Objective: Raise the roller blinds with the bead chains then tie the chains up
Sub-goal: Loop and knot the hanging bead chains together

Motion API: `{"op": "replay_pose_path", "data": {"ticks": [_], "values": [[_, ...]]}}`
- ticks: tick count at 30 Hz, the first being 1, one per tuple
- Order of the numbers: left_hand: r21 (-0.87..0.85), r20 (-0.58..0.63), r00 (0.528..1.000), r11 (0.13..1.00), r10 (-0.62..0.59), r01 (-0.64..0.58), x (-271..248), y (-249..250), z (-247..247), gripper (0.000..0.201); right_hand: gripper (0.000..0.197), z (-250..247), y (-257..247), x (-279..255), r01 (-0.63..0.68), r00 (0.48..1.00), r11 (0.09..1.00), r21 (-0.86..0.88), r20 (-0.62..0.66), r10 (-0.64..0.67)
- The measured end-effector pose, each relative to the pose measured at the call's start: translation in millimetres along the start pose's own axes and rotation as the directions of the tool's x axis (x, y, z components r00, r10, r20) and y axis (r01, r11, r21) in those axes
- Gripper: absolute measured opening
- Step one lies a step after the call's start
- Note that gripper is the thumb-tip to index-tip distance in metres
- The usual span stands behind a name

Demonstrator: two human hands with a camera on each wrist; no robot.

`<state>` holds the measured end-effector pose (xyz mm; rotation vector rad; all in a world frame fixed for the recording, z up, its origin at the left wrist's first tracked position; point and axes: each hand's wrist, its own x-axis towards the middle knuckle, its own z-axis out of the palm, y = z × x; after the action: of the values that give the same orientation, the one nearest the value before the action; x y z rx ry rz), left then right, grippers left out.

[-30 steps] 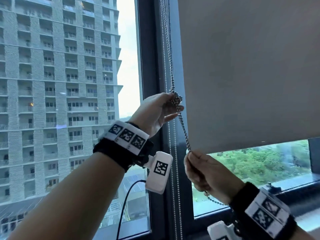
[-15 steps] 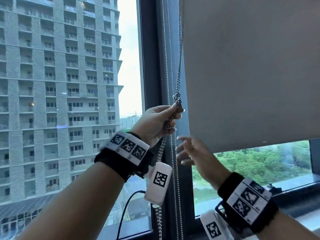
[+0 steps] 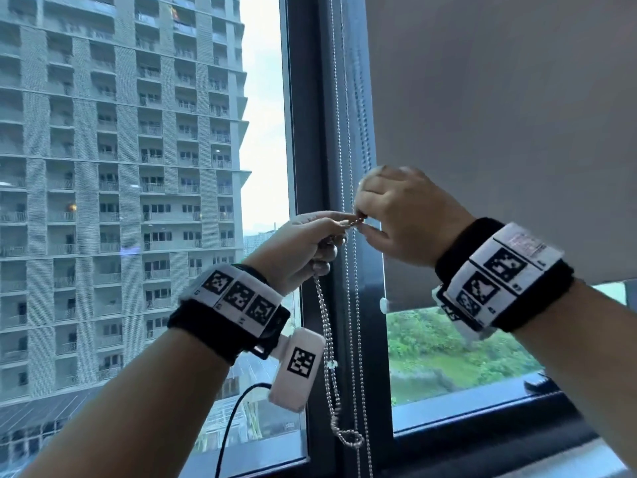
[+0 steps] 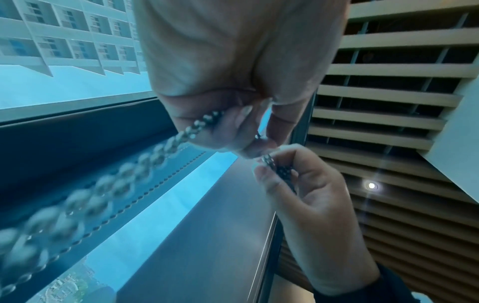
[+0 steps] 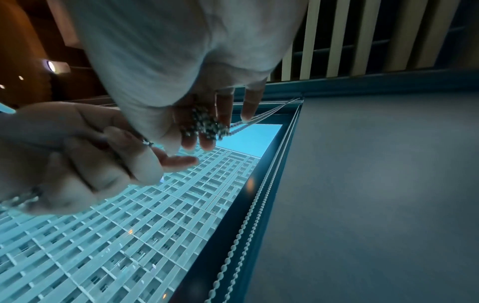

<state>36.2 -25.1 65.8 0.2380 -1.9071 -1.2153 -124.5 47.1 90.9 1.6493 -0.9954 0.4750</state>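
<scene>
**Bead chain held between two hands at the window post**

- Left hand: raised in front of the dark post, fingers curled round the metal chain; thumb and forefinger pinch it where it leaves toward the other hand. In the left wrist view the chain passes out of the fist toward the camera, blurred.
- Right hand: just beside the left, fingertips touching or nearly touching it, back of the hand to the head camera. Thumb and fingers pinch a bunched clump of the chain; in the right wrist view the clump lies against the curled fingers, and two strands run from it up toward the top of the blind.
- Chain, lower part: hangs doubled from the left fist down along the post, ending in a small knotted loop near the sill.
- White chain: thinner, hanging straight against the post, apart from both hands.
- Blind: grey, over the right pane, its bottom edge down near the lower part of the glass; a strip of trees shows beneath.
- Left pane: uncovered, tower block beyond.
- Wrists: black bands with printed marker squares; a white camera unit with cable under the left wrist.
</scene>
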Motion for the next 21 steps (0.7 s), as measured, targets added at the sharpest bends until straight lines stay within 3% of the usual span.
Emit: {"op": "replay_pose_path", "data": {"ticks": [3,5,7,9,11,14,16,18,21], "values": [[-0.039,0.022,0.999,0.998,0.047,-0.046,-2,2,-9,0.024,0.021,-1,4,4,-0.018,0.998,1.000,0.017,0.063,0.017],[0.097,0.010,0.993,0.988,0.118,-0.119,-2,5,-9,0.022,0.017,-2,4,5,-0.111,0.991,0.975,0.191,0.088,0.096],[0.294,-0.047,0.977,0.938,0.206,-0.184,-1,8,-6,0.028,0.020,-4,5,6,-0.230,0.972,0.878,0.419,0.053,0.229],[0.404,-0.102,0.950,0.885,0.295,-0.231,3,9,-2,0.035,0.025,-8,4,9,-0.313,0.925,0.687,0.656,0.046,0.377],[0.429,-0.157,0.930,0.872,0.331,-0.238,10,13,2,0.033,0.026,-11,3,13,-0.330,0.858,0.400,0.855,0.095,0.505],[0.363,-0.191,0.940,0.910,0.284,-0.201,23,23,10,0.020,0.012,-12,4,20,-0.209,0.742,-0.037,0.977,0.183,0.646],[0.217,-0.210,0.957,0.964,0.198,-0.151,29,30,19,0.019,0.010,-13,3,24,-0.070,0.695,-0.299,0.952,0.262,0.670],[0.038,-0.194,0.971,0.990,0.138,-0.133,33,36,26,0.014,0.013,-12,3,26,0.017,0.679,-0.475,0.880,0.338,0.652],[-0.055,-0.145,0.978,0.986,0.151,-0.160,38,38,30,0.015,0.014,-8,6,25,0.066,0.671,-0.579,0.812,0.393,0.628]]}}
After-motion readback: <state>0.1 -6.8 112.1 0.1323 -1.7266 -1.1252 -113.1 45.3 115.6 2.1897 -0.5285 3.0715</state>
